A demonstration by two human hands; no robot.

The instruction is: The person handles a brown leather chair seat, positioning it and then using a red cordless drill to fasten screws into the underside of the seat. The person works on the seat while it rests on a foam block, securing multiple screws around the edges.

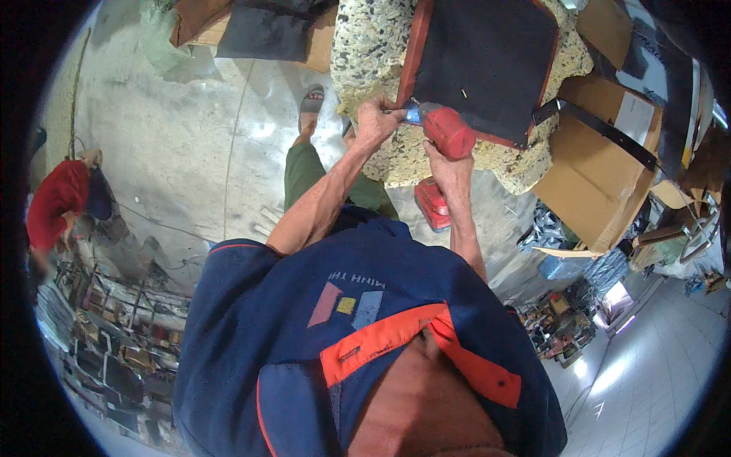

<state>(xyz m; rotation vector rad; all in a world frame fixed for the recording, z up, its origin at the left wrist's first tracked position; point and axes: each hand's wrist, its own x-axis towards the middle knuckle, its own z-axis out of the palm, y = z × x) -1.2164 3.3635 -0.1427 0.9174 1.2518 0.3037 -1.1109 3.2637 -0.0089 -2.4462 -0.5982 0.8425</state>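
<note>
My right hand (449, 169) grips the handle of a red cordless drill (445, 135), its red battery base (432, 204) hanging below my wrist. The drill's nose points at the orange-red edge of a black seat panel (487, 61) that lies on a slab of speckled foam (373, 46). My left hand (377, 118) is closed at the drill's blue front end (411, 114), right by the panel's edge. Whether a screw sits there is too small to tell.
A large cardboard box (601, 183) with a black strap stands to the right of the foam. My sandalled foot (310, 107) rests on the grey concrete floor (175, 152). Dark cushions and boards (266, 30) lie at the back. A person in red (57, 202) is at the far left.
</note>
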